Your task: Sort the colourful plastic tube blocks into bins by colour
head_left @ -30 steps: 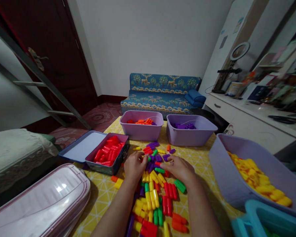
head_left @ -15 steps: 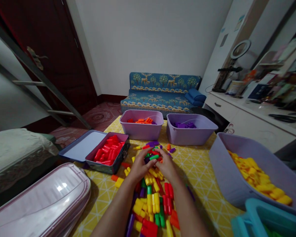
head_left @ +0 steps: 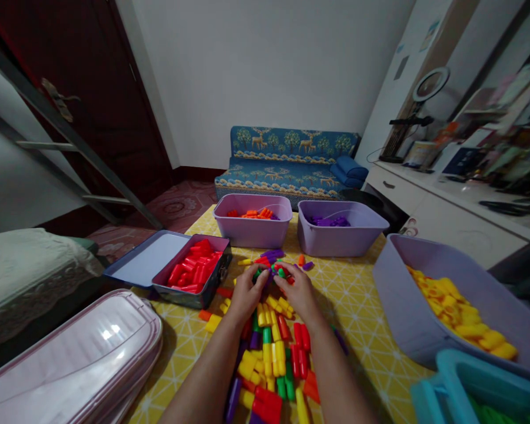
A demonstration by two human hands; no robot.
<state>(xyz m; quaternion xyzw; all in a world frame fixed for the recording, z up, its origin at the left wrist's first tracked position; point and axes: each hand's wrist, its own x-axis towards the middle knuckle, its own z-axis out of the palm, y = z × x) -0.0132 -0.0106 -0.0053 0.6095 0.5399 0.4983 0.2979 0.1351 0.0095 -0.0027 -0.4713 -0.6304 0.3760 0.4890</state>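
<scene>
A heap of small plastic blocks point(head_left: 274, 347) in red, yellow, green, purple and orange lies on the yellow patterned tablecloth point(head_left: 357, 300). My left hand point(head_left: 245, 292) and my right hand point(head_left: 297, 291) rest side by side on the far end of the heap, fingers curled down over a cluster of mixed blocks point(head_left: 271, 272). The fingertips nearly meet. Whether either hand grips a block is hidden by the fingers.
A blue tin point(head_left: 212, 282) of red blocks stands at the left, lid open. Two lilac tubs hold orange blocks point(head_left: 252, 231) and purple blocks point(head_left: 340, 235). A big lilac tub point(head_left: 401, 306) of yellow blocks and a teal bin point(head_left: 463, 383) are on the right. A pink case point(head_left: 70, 365) lies near left.
Both hands have drawn together from apart and slid forward over the heap's far end, pushing blocks into a tighter cluster.
</scene>
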